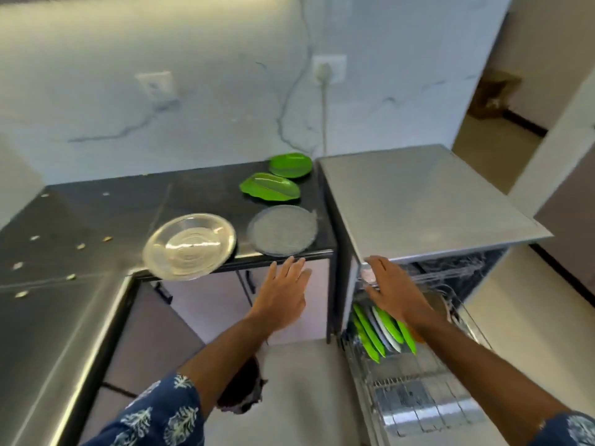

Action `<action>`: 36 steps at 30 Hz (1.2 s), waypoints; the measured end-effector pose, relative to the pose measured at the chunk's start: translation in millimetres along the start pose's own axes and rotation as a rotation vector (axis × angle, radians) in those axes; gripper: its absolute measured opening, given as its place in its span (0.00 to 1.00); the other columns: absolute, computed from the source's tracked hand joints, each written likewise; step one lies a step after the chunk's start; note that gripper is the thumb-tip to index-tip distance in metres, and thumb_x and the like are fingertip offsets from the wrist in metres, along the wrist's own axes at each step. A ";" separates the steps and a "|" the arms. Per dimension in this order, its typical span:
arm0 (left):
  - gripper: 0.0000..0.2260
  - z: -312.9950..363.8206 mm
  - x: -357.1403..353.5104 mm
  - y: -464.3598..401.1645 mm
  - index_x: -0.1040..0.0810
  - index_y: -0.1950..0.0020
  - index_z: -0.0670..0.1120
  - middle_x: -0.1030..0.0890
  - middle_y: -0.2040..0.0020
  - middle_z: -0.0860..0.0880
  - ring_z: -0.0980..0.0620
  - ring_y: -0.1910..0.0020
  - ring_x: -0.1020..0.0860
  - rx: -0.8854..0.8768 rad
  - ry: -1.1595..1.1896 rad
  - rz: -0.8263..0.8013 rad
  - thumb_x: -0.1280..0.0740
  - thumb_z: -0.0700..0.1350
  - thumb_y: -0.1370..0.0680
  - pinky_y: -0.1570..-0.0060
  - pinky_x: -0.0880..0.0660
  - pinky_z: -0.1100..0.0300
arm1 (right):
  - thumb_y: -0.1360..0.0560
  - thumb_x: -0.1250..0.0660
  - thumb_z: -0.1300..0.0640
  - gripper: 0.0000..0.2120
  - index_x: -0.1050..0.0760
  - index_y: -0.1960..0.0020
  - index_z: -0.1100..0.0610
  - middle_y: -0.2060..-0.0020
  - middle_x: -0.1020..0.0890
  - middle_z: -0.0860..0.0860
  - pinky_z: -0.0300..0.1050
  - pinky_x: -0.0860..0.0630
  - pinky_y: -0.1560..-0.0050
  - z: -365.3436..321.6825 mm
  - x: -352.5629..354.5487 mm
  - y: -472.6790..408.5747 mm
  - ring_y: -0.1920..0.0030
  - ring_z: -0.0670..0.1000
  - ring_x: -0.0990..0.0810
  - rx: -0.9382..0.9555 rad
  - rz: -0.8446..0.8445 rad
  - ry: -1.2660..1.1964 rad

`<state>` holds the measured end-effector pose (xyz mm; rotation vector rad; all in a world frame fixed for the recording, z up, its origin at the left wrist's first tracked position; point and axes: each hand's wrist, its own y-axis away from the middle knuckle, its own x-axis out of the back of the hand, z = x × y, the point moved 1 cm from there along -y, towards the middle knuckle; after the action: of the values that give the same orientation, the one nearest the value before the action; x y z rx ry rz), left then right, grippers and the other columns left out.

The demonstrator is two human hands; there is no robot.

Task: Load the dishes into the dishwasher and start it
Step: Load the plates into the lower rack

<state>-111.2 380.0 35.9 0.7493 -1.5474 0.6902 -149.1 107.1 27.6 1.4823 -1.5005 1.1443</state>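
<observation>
Below the counter edge, left hand (283, 297) spread flat, right hand (394, 289) fingers straight over racked plates (383, 329), dishwasher (418, 201) open.

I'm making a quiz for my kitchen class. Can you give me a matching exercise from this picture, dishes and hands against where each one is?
Things:
1. clear glass bowl
2. grey plate
3. left hand
4. right hand

Places:
A. over the dishwasher rack
B. below the counter edge, reaching toward the grey plate
C. overhanging the counter's front edge
D. flat on the counter beside the dishwasher

Pairs: 1-C, 2-D, 3-B, 4-A
</observation>
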 end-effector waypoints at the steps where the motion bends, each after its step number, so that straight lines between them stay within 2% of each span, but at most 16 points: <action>1: 0.27 -21.3 3.6 18.0 0.32 0.25 0.47 0.36 0.22 0.43 0.40 0.22 0.38 0.058 0.004 -0.006 0.36 0.46 0.25 0.26 0.39 0.37 | 0.26 0.33 0.52 0.27 0.31 0.30 0.61 0.34 0.26 0.60 0.56 0.29 0.34 -25.5 -1.3 -9.5 0.35 0.63 0.26 0.035 -0.002 -0.004; 4: 0.26 -75.0 10.8 61.2 0.36 0.23 0.47 0.39 0.20 0.45 0.42 0.21 0.41 0.209 0.036 -0.017 0.40 0.46 0.22 0.25 0.41 0.40 | 0.26 0.31 0.53 0.27 0.31 0.30 0.59 0.33 0.27 0.58 0.54 0.29 0.34 -90.2 -10.0 -34.3 0.35 0.61 0.26 0.143 -0.037 0.031; 10: 0.23 -145.7 0.3 106.0 0.32 0.27 0.48 0.33 0.25 0.46 0.45 0.26 0.34 0.355 0.139 0.017 0.38 0.46 0.22 0.30 0.33 0.45 | 0.22 0.35 0.51 0.23 0.33 0.29 0.56 0.34 0.27 0.54 0.51 0.29 0.36 -164.9 -37.2 -91.4 0.36 0.56 0.27 0.223 -0.153 0.074; 13: 0.23 -163.3 -6.3 98.2 0.33 0.26 0.48 0.32 0.26 0.47 0.46 0.27 0.33 0.378 0.183 0.024 0.38 0.46 0.21 0.29 0.33 0.46 | 0.24 0.35 0.52 0.24 0.33 0.29 0.54 0.34 0.27 0.54 0.53 0.28 0.36 -168.1 -55.8 -127.5 0.36 0.57 0.27 0.205 -0.211 0.099; 18: 0.22 -180.7 -15.0 56.9 0.32 0.27 0.48 0.31 0.26 0.48 0.47 0.28 0.31 0.351 0.245 0.050 0.37 0.46 0.21 0.32 0.31 0.47 | 0.24 0.34 0.54 0.24 0.34 0.30 0.53 0.35 0.29 0.54 0.54 0.29 0.36 -143.9 -81.6 -172.1 0.36 0.58 0.29 0.206 -0.286 0.273; 21: 0.21 -188.2 -22.7 21.3 0.30 0.29 0.48 0.27 0.32 0.49 0.48 0.36 0.26 0.315 0.329 0.073 0.36 0.45 0.22 0.38 0.26 0.51 | 0.23 0.33 0.58 0.20 0.32 0.33 0.56 0.39 0.27 0.55 0.53 0.26 0.41 -126.7 -97.3 -184.9 0.41 0.57 0.27 0.290 -0.262 0.404; 23: 0.19 -188.3 -30.2 -3.3 0.29 0.30 0.47 0.25 0.37 0.48 0.48 0.42 0.24 0.312 0.457 0.070 0.35 0.43 0.22 0.41 0.25 0.51 | 0.26 0.31 0.62 0.20 0.30 0.36 0.56 0.43 0.24 0.55 0.51 0.23 0.46 -114.0 -107.8 -189.7 0.45 0.55 0.25 0.343 -0.242 0.433; 26: 0.19 -183.7 -42.4 -31.2 0.30 0.29 0.44 0.26 0.37 0.46 0.49 0.45 0.24 0.360 0.657 0.036 0.35 0.43 0.20 0.39 0.25 0.48 | 0.32 0.26 0.63 0.20 0.27 0.43 0.54 0.52 0.21 0.52 0.48 0.22 0.56 -99.1 -111.6 -189.0 0.54 0.53 0.23 0.401 -0.193 0.387; 28: 0.22 -178.7 -46.8 -50.5 0.34 0.26 0.43 0.27 0.34 0.44 0.49 0.41 0.25 0.432 0.765 0.009 0.35 0.45 0.19 0.36 0.27 0.51 | 0.34 0.25 0.60 0.19 0.26 0.46 0.54 0.54 0.21 0.51 0.47 0.23 0.58 -89.9 -106.8 -182.6 0.56 0.52 0.23 0.459 -0.143 0.332; 30: 0.25 -173.2 -45.5 -68.7 0.38 0.23 0.42 0.28 0.31 0.43 0.47 0.35 0.27 0.511 0.872 -0.034 0.36 0.47 0.18 0.35 0.30 0.55 | 0.33 0.26 0.58 0.17 0.25 0.46 0.53 0.53 0.22 0.50 0.47 0.23 0.55 -83.4 -95.8 -171.6 0.54 0.51 0.24 0.510 -0.073 0.282; 32: 0.29 -165.7 -43.0 -86.1 0.45 0.21 0.41 0.27 0.32 0.43 0.46 0.38 0.24 0.586 1.078 -0.113 0.37 0.50 0.17 0.45 0.25 0.58 | 0.33 0.26 0.57 0.15 0.23 0.47 0.52 0.52 0.22 0.48 0.45 0.24 0.53 -73.5 -79.0 -161.7 0.53 0.50 0.25 0.520 0.012 0.227; 34: 0.31 -155.9 -44.0 -98.3 0.51 0.19 0.43 0.25 0.35 0.42 0.44 0.47 0.18 0.670 1.403 -0.191 0.38 0.50 0.16 0.60 0.21 0.59 | 0.30 0.29 0.57 0.12 0.22 0.46 0.51 0.51 0.22 0.48 0.45 0.26 0.49 -63.5 -60.5 -150.2 0.50 0.49 0.26 0.501 0.086 0.148; 36: 0.31 -148.1 -46.3 -107.3 0.50 0.19 0.42 0.22 0.40 0.41 0.44 0.52 0.16 0.768 1.702 -0.213 0.37 0.45 0.16 0.63 0.19 0.55 | 0.27 0.34 0.57 0.11 0.22 0.46 0.52 0.49 0.22 0.49 0.45 0.29 0.47 -54.3 -44.6 -135.6 0.48 0.50 0.27 0.467 0.142 0.071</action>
<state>67.0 434.1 5.7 0.5054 0.3767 1.2554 -16.0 181.3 18.2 1.6292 -1.3644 1.7020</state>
